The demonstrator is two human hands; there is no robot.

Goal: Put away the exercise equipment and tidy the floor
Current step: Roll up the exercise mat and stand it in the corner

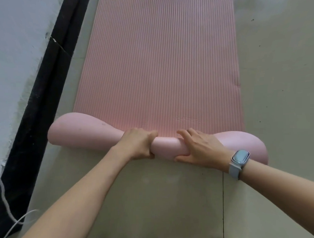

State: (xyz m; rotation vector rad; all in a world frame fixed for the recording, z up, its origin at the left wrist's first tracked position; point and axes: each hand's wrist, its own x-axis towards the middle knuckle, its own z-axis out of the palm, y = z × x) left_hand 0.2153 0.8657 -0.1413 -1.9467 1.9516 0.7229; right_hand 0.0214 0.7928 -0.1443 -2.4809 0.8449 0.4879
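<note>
Rolling of the pink exercise mat [158, 65] was under way, with only a first small roll [164, 145] formed at the near end. The left hand [137, 146] was curled over the top of the roll, its thumb tucked beneath. The right hand [201, 149], wearing a wristwatch [240, 157], was wrapped around the roll just beside it, fingers over the top and thumb under the near face. Both hands were set close together at the centre of the roll.

Beyond the hands, most of the mat lay flat on the floor [276, 79]. Outward of each hand the roll was seen to bulge much wider than the squeezed centre.

A loose, uneven roll was judged the main risk, caused by pressure applied only at the centre. Skewing towards the dark skirting [36, 105] on the left-hand side was also considered possible. A white cable [6, 200] lay near the left elbow and could be snagged.
</note>
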